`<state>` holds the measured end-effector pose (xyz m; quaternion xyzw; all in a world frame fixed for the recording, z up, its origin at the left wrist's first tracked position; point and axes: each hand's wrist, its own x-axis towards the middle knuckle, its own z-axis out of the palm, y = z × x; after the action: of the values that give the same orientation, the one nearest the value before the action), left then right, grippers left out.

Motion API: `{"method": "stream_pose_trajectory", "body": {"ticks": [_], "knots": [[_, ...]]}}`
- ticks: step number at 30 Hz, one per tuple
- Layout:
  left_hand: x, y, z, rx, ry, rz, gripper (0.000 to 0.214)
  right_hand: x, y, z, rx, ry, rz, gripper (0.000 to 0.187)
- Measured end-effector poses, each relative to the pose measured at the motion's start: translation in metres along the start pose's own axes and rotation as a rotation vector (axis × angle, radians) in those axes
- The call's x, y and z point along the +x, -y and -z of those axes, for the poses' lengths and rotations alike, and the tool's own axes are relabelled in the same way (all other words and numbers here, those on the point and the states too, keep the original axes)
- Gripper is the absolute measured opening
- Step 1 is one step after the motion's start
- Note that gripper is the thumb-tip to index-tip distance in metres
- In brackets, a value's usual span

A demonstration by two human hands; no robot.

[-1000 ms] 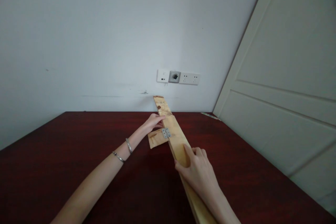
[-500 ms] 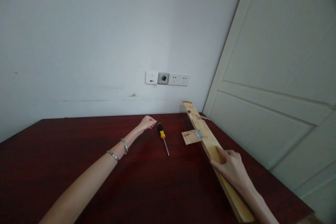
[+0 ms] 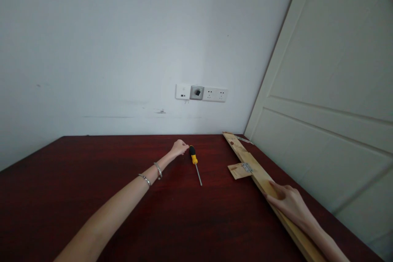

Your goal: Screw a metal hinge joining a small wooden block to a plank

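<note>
A long pale wooden plank (image 3: pixel 260 180) lies along the right side of the dark red table (image 3: pixel 92 180). A small wooden piece (image 3: pixel 238 170) is joined to it by a metal hinge (image 3: pixel 246 167). My right hand (image 3: pixel 287 202) grips the plank near its middle, fingers curled over its edge. My left hand (image 3: pixel 179 147) reaches far across the table with fingers curled, right beside the black and yellow handle of a screwdriver (image 3: pixel 194 162). The screwdriver lies flat, shaft pointing toward me. Whether the left fingers hold anything I cannot make out. Two bracelets sit on my left wrist.
A white wall stands behind the table with a row of sockets and a switch (image 3: pixel 201 93). A cream panelled door (image 3: pixel 331 102) runs along the table's right edge, close to the plank. A thin strip (image 3: pixel 245 140) lies at the far right corner.
My right hand has shifted the hinged plank from the middle to the table's right edge. My left hand let go of it and now lies next to the uncovered screwdriver.
</note>
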<state>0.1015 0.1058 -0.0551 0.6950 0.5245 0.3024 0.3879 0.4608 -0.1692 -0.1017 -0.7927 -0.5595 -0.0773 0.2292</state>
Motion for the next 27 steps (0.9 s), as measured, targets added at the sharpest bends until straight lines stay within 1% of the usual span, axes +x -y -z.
{"method": "stream_pose_trajectory", "body": {"ticks": [3, 8, 15, 20, 24, 27], "knots": [[-0.001, -0.001, -0.007, 0.078, -0.015, -0.032, 0.012, 0.001, -0.002, -0.004, 0.028, 0.014, 0.005, 0.065], [-0.002, -0.005, -0.015, 0.243, -0.038, -0.068, 0.019, 0.001, -0.004, -0.006, 0.030, 0.013, 0.017, 0.061], [-0.006, -0.008, -0.025, 0.414, 0.025, -0.062, 0.024, 0.001, -0.003, -0.005, 0.012, 0.033, 0.056, 0.061], [-0.010, -0.009, -0.030, 0.460, 0.059, -0.033, 0.029, 0.000, -0.003, -0.006, 0.000, -0.005, 0.058, 0.059], [-0.012, -0.006, -0.031, 0.457, 0.059, -0.016, 0.032, 0.000, -0.004, -0.009, 0.006, 0.005, 0.039, 0.056], [-0.010, -0.005, -0.032, 0.444, 0.045, 0.007, 0.037, -0.001, -0.002, -0.010, -0.004, 0.013, 0.020, 0.055]]}}
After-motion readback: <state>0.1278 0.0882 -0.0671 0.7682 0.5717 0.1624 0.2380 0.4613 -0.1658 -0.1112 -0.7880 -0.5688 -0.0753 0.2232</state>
